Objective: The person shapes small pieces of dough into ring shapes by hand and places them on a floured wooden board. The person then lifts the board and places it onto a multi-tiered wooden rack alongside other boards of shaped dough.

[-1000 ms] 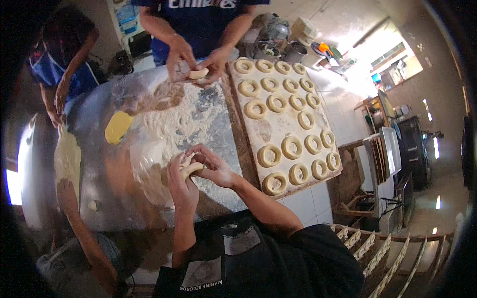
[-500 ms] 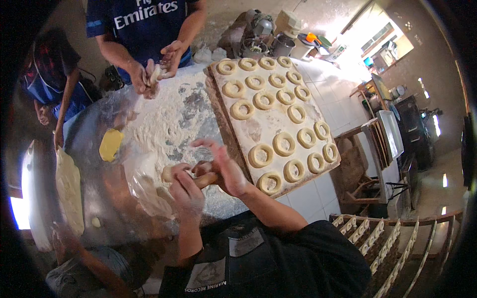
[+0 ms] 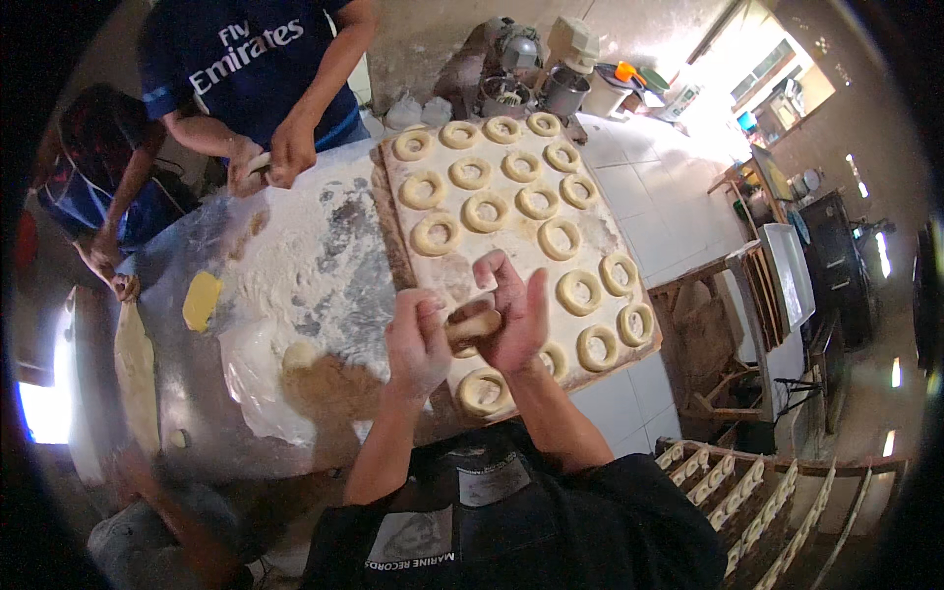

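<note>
Over the near left edge of the floured board (image 3: 386,211), I hold a short piece of dough (image 3: 476,326), apparently a ring seen edge-on. My left hand (image 3: 417,339) has its fingers curled and closed at the dough's left end. The dough lies across the palm of my right hand (image 3: 518,323), whose fingers bend around it while the thumb sticks out. Partly hidden beneath my hands are a few dough rings; several more, such as one ring (image 3: 565,293), lie in rows on the board.
Left of the board is a flour-dusted metal table (image 3: 295,236) with a plastic sheet (image 3: 251,379) and a yellow block (image 3: 203,301). Across it, a person's hands (image 3: 270,162) work dough. A long dough strip (image 3: 136,364) lies far left. A rack (image 3: 762,492) of rings stands lower right.
Both my hands have moved right with the dough, from above the table to above the board's edge. The co-worker's hands opposite have come closer together around their dough.
</note>
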`<state>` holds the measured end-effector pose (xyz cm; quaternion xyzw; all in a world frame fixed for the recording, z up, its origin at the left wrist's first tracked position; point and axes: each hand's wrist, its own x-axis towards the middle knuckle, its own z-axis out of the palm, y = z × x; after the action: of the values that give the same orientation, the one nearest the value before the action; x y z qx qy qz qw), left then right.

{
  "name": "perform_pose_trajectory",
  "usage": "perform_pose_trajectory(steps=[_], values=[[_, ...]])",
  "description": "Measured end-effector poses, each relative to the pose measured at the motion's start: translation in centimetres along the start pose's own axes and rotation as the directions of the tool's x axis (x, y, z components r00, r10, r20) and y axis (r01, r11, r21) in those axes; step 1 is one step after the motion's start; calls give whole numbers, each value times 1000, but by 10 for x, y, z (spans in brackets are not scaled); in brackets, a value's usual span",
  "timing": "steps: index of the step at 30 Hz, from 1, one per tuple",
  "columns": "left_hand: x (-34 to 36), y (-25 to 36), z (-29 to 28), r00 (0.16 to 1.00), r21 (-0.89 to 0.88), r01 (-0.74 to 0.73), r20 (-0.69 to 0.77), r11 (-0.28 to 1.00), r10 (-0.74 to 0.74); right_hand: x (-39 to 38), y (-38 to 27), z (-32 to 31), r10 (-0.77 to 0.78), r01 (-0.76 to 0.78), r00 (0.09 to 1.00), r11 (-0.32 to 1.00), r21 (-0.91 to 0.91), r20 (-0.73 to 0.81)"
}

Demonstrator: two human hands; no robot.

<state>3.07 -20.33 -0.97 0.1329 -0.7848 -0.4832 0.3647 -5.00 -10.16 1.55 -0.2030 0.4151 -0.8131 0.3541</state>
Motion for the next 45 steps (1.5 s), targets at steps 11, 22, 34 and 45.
perform_pose_trajectory(steps=[11, 22, 34, 45], values=[[65, 60, 172, 934, 73, 233, 263, 970, -244, 4, -100, -145, -177, 100, 974, 896, -433, -141], [93, 73, 280, 905, 109, 90, 407, 990, -127, 14, -159, -241, -211, 184, 954, 973, -136, -213], [137, 29, 315, 887, 20, 376, 281, 927, -366, 28, -198, -297, 81, -97, 950, 994, -40, -303], [142, 15, 335, 817, 729, 116, 317, 675, -482, 55, -152, -370, -53, -474, 815, 513, -716, -577]])
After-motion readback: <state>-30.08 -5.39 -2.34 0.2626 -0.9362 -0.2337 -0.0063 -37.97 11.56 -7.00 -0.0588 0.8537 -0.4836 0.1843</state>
